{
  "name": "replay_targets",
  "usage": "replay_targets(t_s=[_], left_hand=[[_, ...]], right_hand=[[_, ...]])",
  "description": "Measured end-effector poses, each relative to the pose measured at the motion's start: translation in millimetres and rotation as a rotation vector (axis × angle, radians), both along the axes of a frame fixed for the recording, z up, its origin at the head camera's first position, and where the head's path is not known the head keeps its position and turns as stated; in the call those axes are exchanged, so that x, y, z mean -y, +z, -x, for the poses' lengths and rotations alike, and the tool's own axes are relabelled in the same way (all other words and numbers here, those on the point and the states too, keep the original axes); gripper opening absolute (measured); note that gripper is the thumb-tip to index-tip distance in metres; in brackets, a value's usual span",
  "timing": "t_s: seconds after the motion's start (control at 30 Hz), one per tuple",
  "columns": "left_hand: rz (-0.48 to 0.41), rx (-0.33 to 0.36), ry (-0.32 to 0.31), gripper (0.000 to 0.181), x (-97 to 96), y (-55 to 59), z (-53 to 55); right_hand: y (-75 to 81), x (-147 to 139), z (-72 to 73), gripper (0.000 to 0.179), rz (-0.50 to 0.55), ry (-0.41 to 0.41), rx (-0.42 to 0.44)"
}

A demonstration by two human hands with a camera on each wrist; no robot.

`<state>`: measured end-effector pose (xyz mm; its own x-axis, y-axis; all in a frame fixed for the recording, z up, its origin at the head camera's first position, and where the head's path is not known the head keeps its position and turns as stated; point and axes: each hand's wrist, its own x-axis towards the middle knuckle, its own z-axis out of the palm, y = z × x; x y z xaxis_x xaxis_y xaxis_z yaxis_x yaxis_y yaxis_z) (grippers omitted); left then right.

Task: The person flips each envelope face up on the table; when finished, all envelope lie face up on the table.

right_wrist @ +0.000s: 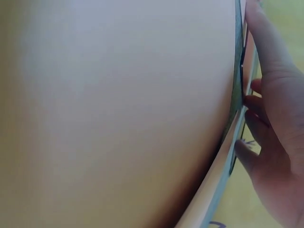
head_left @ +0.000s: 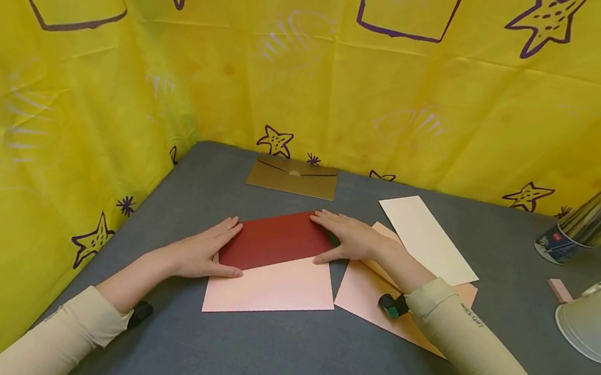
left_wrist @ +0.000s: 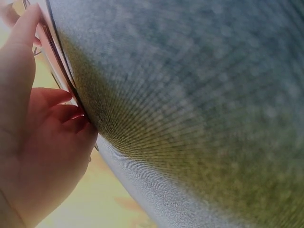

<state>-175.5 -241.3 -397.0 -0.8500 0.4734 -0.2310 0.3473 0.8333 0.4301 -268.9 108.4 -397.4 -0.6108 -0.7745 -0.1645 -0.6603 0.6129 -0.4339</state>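
A dark red rectangle of paper [head_left: 275, 239], an envelope or a card, lies slightly turned over the upper part of a pale pink envelope-sized piece [head_left: 272, 289]. My left hand [head_left: 201, 250] rests at the red paper's left end, fingers extended along its edge and thumb near the lower left corner. At the opposite end, my right hand [head_left: 347, 236] touches the upper right corner with its fingertips, its thumb by the lower right corner. In the wrist views, the left hand [left_wrist: 52, 133] and right hand [right_wrist: 280, 118] lie along paper edges seen nearly edge-on.
A brown envelope [head_left: 292, 180] lies at the back of the grey table [head_left: 236, 359]. Under the right forearm is a peach envelope [head_left: 371, 301], partly covered by a cream one [head_left: 431, 236]. To the right stand a pencil tub [head_left: 564, 242], a pink block [head_left: 560, 291] and a white mug-like pot [head_left: 597, 320].
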Motion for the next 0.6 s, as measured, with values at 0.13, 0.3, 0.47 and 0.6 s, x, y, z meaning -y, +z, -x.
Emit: replay_targets(t_s=[0.13, 0.3, 0.47, 0.6], left_hand=[[0.034, -0.025, -0.011, 0.108, -0.1, 1.1, 0.2], [0.063, -0.044, -0.018, 0.107, -0.2, 1.4, 0.9], [0.069, -0.062, -0.026, 0.103, 1.2, 1.6, 0.6], [0.066, -0.073, -0.030, 0.099, 2.3, 3.7, -0.7]], right_hand=[[0.2, -0.7, -0.2, 0.095, 0.003, -0.002, -0.002], [0.4, -2.4, -0.9, 0.094, 0.004, 0.008, -0.013], [1.1, -3.7, -2.8, 0.094, 0.007, 0.034, -0.034], [1.9, -3.6, -4.5, 0.092, 0.010, 0.042, -0.061]])
